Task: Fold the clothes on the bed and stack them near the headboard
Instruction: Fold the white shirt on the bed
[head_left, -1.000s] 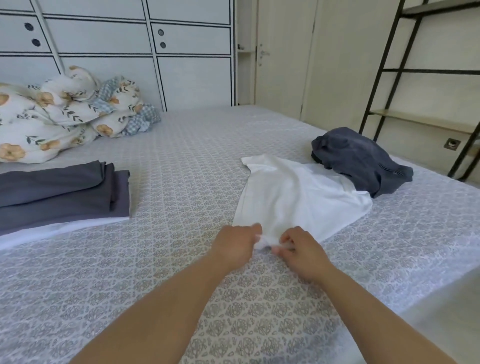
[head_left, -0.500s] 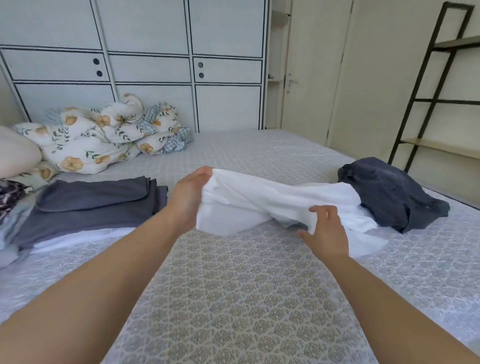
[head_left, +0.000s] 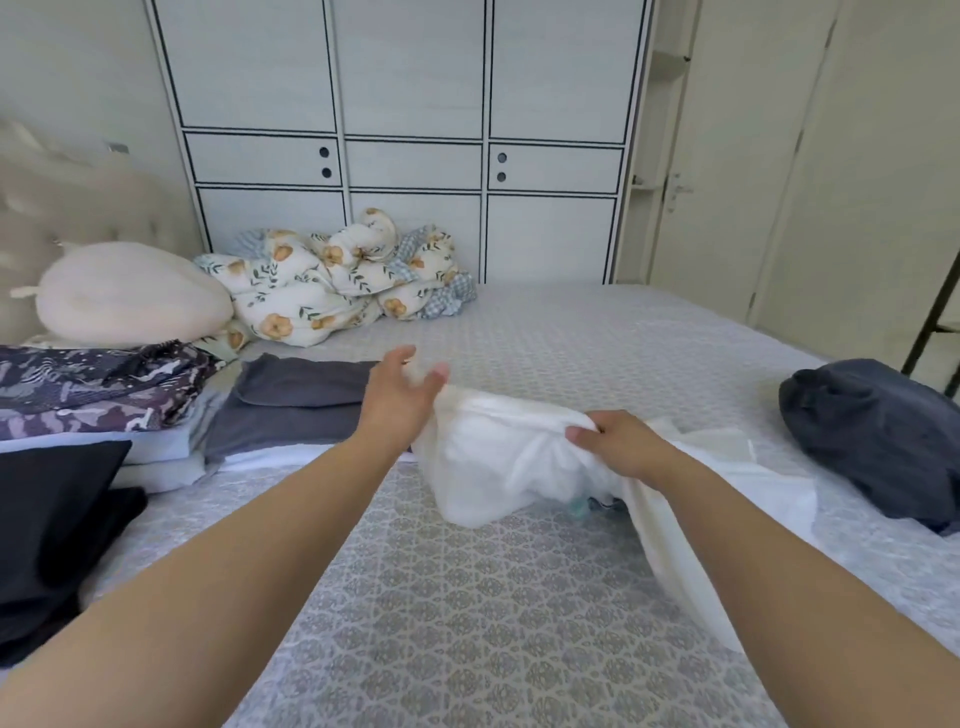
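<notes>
White cupboard doors (head_left: 410, 156) close off the far side of the bed (head_left: 519, 597), whose grey patterned cover fills the foreground. Everything else sits around the white shirt (head_left: 498, 457), held bunched and partly lifted above the cover mid-bed, with a loose part trailing down toward the near right. The left hand (head_left: 402, 402) is at the shirt's left edge, fingers and thumb spread; whether it grips the cloth cannot be told. The right hand (head_left: 618, 447) pinches a gathered fold on the shirt's top. Left of the shirt lies a folded grey stack (head_left: 291, 410), and beyond that a patterned stack (head_left: 98, 384) on pale folded cloth, with black cloth (head_left: 52, 519) nearer. Farther left stand a cream pillow (head_left: 130, 296) and the headboard (head_left: 62, 197). Behind the shirt, against the cupboard, a floral quilt (head_left: 332, 286) is heaped. Right of the shirt sits a crumpled dark blue garment (head_left: 878, 436).
</notes>
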